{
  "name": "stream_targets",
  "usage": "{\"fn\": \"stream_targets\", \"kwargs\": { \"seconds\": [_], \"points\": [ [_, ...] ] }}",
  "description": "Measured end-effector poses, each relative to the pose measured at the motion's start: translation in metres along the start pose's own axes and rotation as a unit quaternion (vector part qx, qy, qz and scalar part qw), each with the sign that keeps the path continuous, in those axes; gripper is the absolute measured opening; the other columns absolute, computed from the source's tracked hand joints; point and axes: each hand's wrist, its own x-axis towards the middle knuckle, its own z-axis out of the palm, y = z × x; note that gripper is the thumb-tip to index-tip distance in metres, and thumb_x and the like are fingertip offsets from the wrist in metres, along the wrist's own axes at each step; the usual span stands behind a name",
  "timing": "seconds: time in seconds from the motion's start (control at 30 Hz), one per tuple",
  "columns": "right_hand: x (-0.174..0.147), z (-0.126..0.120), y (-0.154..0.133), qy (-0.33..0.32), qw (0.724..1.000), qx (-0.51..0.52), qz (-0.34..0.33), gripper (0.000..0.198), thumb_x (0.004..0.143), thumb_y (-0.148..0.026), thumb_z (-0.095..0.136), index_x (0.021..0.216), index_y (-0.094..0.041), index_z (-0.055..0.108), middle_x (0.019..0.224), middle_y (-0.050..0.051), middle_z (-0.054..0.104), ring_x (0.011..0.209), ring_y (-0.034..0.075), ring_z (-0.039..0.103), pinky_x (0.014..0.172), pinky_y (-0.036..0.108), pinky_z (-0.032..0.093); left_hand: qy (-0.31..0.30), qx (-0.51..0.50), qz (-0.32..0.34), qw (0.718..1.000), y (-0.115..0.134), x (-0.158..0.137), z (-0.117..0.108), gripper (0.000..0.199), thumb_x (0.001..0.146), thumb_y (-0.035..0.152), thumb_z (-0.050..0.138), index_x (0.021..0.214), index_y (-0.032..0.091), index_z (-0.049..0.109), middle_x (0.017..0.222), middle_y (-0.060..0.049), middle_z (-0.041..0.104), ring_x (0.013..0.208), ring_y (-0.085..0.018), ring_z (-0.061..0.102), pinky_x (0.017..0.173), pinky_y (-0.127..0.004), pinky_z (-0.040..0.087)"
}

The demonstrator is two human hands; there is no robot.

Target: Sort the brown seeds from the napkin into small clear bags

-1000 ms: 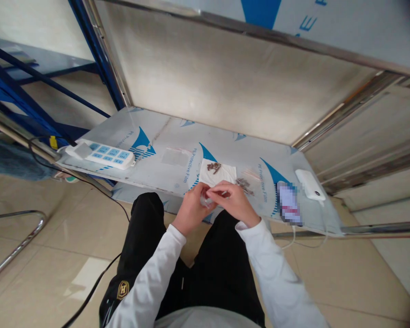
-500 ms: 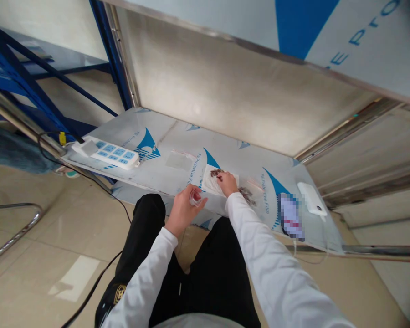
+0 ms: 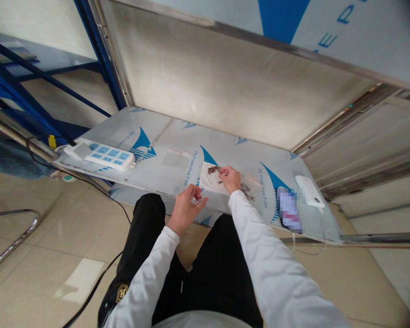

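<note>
My left hand (image 3: 187,206) is curled around a small clear plastic cup (image 3: 195,198) at the front edge of the shelf. To its right lies a white paper towel (image 3: 210,183) with a small pile of brown bits (image 3: 213,170) on it. My right hand (image 3: 231,180) is over the towel's right side, thumb and fingertips pinched together beside the pile. What they pinch, if anything, is too small to make out. Partly behind my right wrist rests a clear plastic bag (image 3: 254,184) with dark bits in or on it.
A white power strip (image 3: 111,157) lies at the shelf's left end, with a flat clear bag (image 3: 176,159) between it and the towel. At the right are a phone (image 3: 289,209) and a white device (image 3: 309,190) with cables. An upper shelf (image 3: 225,20) overhangs the back.
My right hand has shifted slightly to the right of the brown pile, uncovering more of it. My left hand keeps its hold on the cup. The whole view has turned a little.
</note>
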Motion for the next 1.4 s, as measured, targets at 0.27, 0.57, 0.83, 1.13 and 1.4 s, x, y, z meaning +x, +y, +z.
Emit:
{"fn": "stream_targets", "kwargs": {
  "seconds": [0.27,0.57,0.83,1.13,1.4],
  "points": [
    [-0.098,-0.068,-0.057,-0.111,0.963,0.187,-0.161,0.01,0.075,-0.026,0.065,0.083,-0.02,0.068,0.078,0.001,0.071,0.064,0.012,0.061,0.058,0.023,0.046,0.017,-0.031,0.032,0.999,0.012,0.0,0.011,0.024,0.069,0.015,0.063,0.088,0.02,0.051,0.079,0.001,0.062,0.072,-0.013,0.06,0.067,-0.024,0.044],
    [-0.106,-0.076,-0.067,-0.117,0.966,0.089,-0.211,0.015,0.083,-0.028,0.062,0.092,-0.022,0.072,0.082,0.003,0.072,0.075,0.017,0.064,0.072,0.03,0.047,0.005,-0.049,0.048,0.998,0.023,-0.002,0.014,0.017,0.072,0.018,0.061,0.085,0.02,0.051,0.079,0.001,0.063,0.072,-0.014,0.06,0.066,-0.023,0.043],
    [-0.035,-0.032,0.001,-0.03,0.996,0.046,-0.077,0.024,0.082,-0.025,0.06,0.101,-0.015,0.069,0.094,0.008,0.071,0.068,0.014,0.063,0.07,0.027,0.049,0.065,-0.022,0.01,0.998,0.007,-0.002,0.003,0.023,0.073,0.027,0.067,0.089,0.02,0.052,0.07,0.004,0.06,0.064,-0.011,0.058,0.067,-0.024,0.044],
    [-0.009,0.005,0.029,-0.084,0.992,-0.052,-0.084,0.012,0.077,-0.011,0.061,0.08,-0.017,0.071,0.09,0.008,0.069,0.081,0.017,0.063,0.082,0.03,0.045,0.077,-0.019,-0.008,0.997,0.002,0.002,-0.005,0.021,0.073,0.028,0.066,0.088,0.02,0.052,0.069,0.004,0.06,0.063,-0.011,0.057,0.065,-0.023,0.044],
    [-0.06,-0.03,-0.047,-0.082,0.968,0.203,-0.126,0.025,0.083,-0.038,0.06,0.096,-0.017,0.064,0.091,0.006,0.071,0.074,0.015,0.064,0.066,0.025,0.049,0.071,-0.028,-0.002,0.997,0.004,0.003,-0.007,0.021,0.073,0.025,0.065,0.088,0.02,0.051,0.071,0.003,0.06,0.065,-0.012,0.058,0.066,-0.023,0.044]
  ]
}}
